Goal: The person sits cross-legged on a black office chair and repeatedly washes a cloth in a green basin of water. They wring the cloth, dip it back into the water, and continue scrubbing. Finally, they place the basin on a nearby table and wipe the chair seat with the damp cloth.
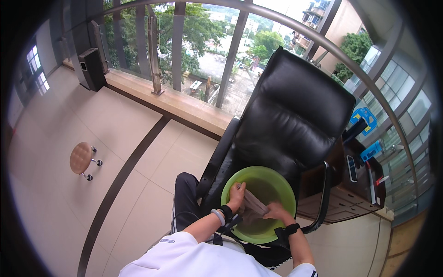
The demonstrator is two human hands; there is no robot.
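A green plastic basin [226, 188] rests on the seat of a black leather office chair [294, 100], with murky water [273, 194] inside. Over the water, a wet greyish-pink cloth [254, 202] is stretched between my two hands. My left hand [236, 196] grips its upper left end near the basin's left wall. At the lower right end, my right hand [276, 210] has hold of the cloth, its fingers partly hidden. Part of the cloth hangs down into the water.
Right of the chair stands a dark wooden cabinet [356, 194] bearing a phone [352, 168] and a blue bottle [372, 150]. A round tan wheeled stool [81, 158] is on the tiled floor at left. Behind the chair runs a glass railing [193, 52]; a black bin [92, 69] stands beside it.
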